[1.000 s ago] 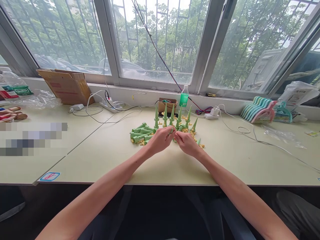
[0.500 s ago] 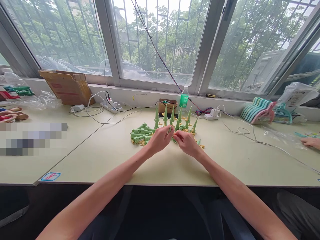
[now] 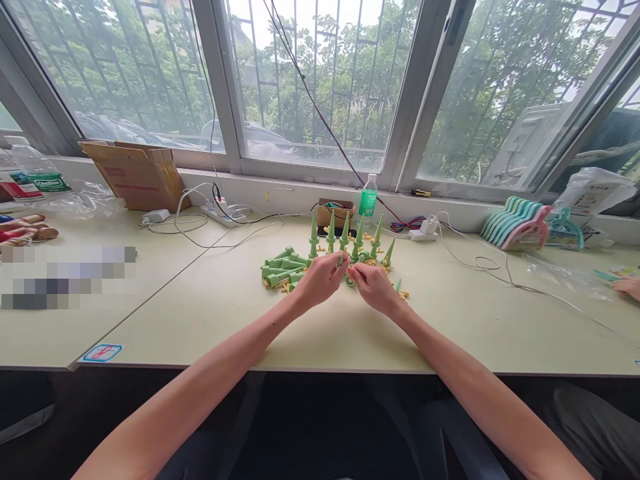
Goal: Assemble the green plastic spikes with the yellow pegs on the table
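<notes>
My left hand (image 3: 325, 277) is closed round a green plastic watering spike (image 3: 341, 259), mostly hidden by the fingers. Close against it, my right hand (image 3: 373, 285) is pinched shut at the lower end of that piece; whatever its fingertips hold is too small and covered to make out. Just behind both hands, several green watering spikes (image 3: 313, 237) stand upright with points up and small yellow valves on their sides. Left of my left hand lies a pile of green hollow spike bodies (image 3: 280, 272). Loose yellow valves (image 3: 404, 294) lie right of my right hand.
Behind the spikes stand a small cardboard box (image 3: 336, 212) and a green-labelled bottle (image 3: 369, 199). Power strips (image 3: 225, 212) and cables run along the window side. Dustpans (image 3: 520, 223) stand at right, near another person's hand (image 3: 627, 287). A large cardboard box (image 3: 135, 175) is at back left.
My hands stay together at the same spot, the right fingers shifting very slightly. At the far right, the other person's hand has moved a little to the right.
</notes>
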Tool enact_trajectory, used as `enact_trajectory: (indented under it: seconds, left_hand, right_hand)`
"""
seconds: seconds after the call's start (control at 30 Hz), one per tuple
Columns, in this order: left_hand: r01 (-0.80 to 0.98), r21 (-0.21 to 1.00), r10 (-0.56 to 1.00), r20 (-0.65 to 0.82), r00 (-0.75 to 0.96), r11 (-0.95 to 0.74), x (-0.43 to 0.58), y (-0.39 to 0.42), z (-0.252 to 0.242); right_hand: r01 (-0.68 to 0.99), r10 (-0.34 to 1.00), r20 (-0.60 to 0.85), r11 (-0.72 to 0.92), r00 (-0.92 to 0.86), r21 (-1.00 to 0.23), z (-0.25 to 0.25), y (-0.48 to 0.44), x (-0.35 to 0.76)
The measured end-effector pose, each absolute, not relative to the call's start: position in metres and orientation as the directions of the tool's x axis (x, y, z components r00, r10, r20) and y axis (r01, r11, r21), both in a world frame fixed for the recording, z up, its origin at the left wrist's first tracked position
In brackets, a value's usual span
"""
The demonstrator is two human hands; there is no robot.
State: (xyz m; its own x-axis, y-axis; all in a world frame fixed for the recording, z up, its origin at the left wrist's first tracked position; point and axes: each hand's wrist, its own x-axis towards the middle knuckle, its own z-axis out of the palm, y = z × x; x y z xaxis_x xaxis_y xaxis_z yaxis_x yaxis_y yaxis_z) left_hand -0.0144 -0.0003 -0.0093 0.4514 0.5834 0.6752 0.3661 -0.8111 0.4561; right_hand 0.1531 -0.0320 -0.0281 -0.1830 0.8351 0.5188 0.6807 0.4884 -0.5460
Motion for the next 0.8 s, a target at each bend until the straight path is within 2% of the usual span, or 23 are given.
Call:
enact_trajectory:
  seconds: [0.53, 0.8]
  left_hand:
    - [0.368, 0.473, 0.598, 0.658, 0.457, -0.801, -0.0157, 0.0006, -0.0091]
    - [0.344, 0.469, 0.582, 0.666, 0.467, -0.813, -0.0163, 0.0000, -0.0095]
  right_hand:
    - [0.637, 0.846, 0.499, 0.493, -0.190, -0.593, -0.0260, -0.0346, 0.1527]
    - [0.652, 0.816, 0.523, 0.538, -0.245, -0.534, -0.0267, -0.0329, 0.1541]
